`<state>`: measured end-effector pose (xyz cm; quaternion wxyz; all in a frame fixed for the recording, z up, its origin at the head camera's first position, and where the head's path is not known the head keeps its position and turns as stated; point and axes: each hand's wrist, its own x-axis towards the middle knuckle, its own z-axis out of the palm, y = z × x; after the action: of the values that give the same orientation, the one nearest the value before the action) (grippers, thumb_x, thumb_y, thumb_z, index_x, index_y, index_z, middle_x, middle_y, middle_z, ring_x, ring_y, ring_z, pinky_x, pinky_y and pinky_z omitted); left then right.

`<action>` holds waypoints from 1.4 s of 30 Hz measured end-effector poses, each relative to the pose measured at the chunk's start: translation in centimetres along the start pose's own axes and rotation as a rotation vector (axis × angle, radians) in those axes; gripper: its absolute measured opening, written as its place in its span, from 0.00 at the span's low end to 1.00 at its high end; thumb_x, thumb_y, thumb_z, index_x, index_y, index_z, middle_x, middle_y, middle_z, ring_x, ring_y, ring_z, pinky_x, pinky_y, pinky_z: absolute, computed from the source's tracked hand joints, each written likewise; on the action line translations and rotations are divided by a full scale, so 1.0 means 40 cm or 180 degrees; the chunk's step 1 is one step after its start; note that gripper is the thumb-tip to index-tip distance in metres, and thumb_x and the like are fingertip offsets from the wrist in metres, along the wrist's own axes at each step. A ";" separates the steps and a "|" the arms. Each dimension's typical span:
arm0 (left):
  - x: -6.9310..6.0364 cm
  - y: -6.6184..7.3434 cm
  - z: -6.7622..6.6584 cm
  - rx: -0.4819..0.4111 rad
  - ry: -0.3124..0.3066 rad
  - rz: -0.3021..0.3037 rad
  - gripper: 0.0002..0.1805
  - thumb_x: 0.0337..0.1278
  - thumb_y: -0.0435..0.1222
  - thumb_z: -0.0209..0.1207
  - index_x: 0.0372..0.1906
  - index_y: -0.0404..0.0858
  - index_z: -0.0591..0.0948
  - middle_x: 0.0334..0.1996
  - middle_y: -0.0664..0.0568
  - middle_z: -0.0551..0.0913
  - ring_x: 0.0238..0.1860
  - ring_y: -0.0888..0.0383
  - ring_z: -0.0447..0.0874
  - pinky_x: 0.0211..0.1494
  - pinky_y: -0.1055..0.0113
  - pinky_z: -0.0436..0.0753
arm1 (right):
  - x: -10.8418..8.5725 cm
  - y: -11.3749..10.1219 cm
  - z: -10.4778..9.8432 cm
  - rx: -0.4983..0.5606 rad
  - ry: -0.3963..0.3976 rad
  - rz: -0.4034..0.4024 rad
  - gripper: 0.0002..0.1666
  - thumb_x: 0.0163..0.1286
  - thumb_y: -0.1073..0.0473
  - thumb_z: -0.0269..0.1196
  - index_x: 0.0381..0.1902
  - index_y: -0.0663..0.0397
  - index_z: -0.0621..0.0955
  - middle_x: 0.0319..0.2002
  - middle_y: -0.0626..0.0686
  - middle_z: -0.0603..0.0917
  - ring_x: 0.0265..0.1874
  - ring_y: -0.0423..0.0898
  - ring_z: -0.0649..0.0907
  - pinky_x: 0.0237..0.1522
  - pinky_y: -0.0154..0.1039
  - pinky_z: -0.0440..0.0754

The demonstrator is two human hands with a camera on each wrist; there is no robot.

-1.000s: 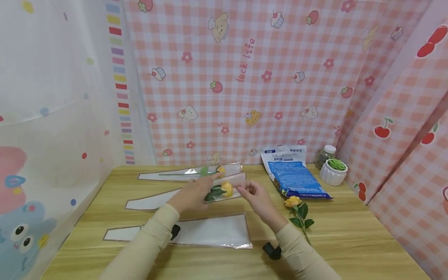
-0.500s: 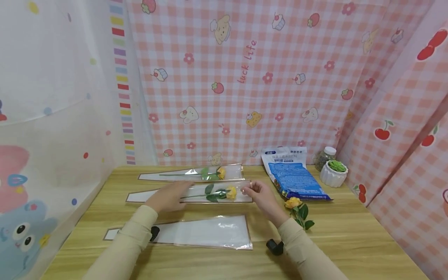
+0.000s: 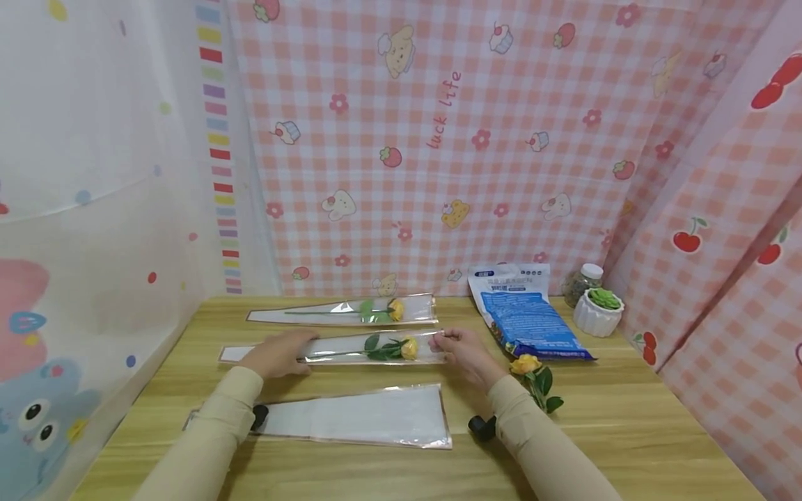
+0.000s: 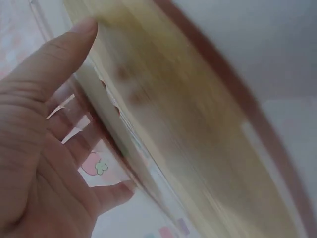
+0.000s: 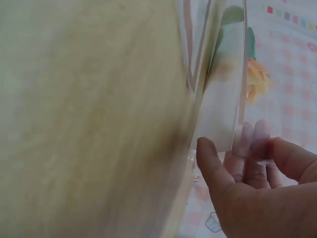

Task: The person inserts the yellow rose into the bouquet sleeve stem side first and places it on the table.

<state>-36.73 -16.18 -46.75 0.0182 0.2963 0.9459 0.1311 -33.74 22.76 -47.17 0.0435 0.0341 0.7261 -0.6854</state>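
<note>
A long tapered clear sleeve lies across the middle of the table with a yellow rose inside, its bloom toward the wide end. My left hand holds the sleeve near its narrow end; in the left wrist view the thumb stands apart from the fingers, with film in front of some fingers. At the wide end, my right hand grips the corner, and its fingers show through the film in the right wrist view. Nearest the right forearm lies a loose yellow rose, its stem partly hidden by the sleeve of the arm.
Another sleeve with a yellow rose lies behind. A white-backed sleeve without a flower lies in front. At the back right are a blue and white pouch, a lidded jar and a potted succulent.
My left hand has moved left from beside the bloom to near the narrow end. The rosed sleeve, its wide end raised earlier, now lies flatter and slightly further left. My right hand stays at the wide end.
</note>
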 end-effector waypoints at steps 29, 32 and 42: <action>-0.130 0.019 -0.054 -0.0009 0.0187 0.0094 0.30 0.62 0.37 0.68 0.68 0.35 0.74 0.65 0.36 0.75 0.64 0.36 0.74 0.63 0.39 0.75 | -0.115 -0.042 -0.055 -0.2429 -0.0304 -0.1437 0.02 0.66 0.70 0.65 0.36 0.62 0.81 0.30 0.50 0.81 0.31 0.43 0.78 0.35 0.36 0.79; -0.169 0.033 -0.062 -0.0235 -0.0086 0.0096 0.29 0.63 0.37 0.67 0.67 0.35 0.76 0.61 0.37 0.78 0.61 0.37 0.77 0.61 0.41 0.77 | -0.140 -0.026 -0.064 -0.2519 -0.0826 -0.1476 0.05 0.65 0.71 0.66 0.40 0.65 0.83 0.31 0.49 0.82 0.31 0.39 0.78 0.35 0.34 0.80; -0.270 0.057 -0.037 -0.0525 -0.0439 0.0144 0.46 0.43 0.48 0.76 0.71 0.39 0.74 0.66 0.31 0.71 0.64 0.29 0.70 0.62 0.32 0.72 | -0.208 0.013 -0.072 -0.2988 -0.1750 -0.1127 0.38 0.61 0.48 0.75 0.64 0.58 0.76 0.46 0.49 0.79 0.42 0.44 0.78 0.46 0.41 0.80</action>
<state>-26.75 -20.84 -45.21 0.1046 0.3233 0.9215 0.1881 -25.48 25.76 -46.59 0.1257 -0.2906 0.9093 -0.2699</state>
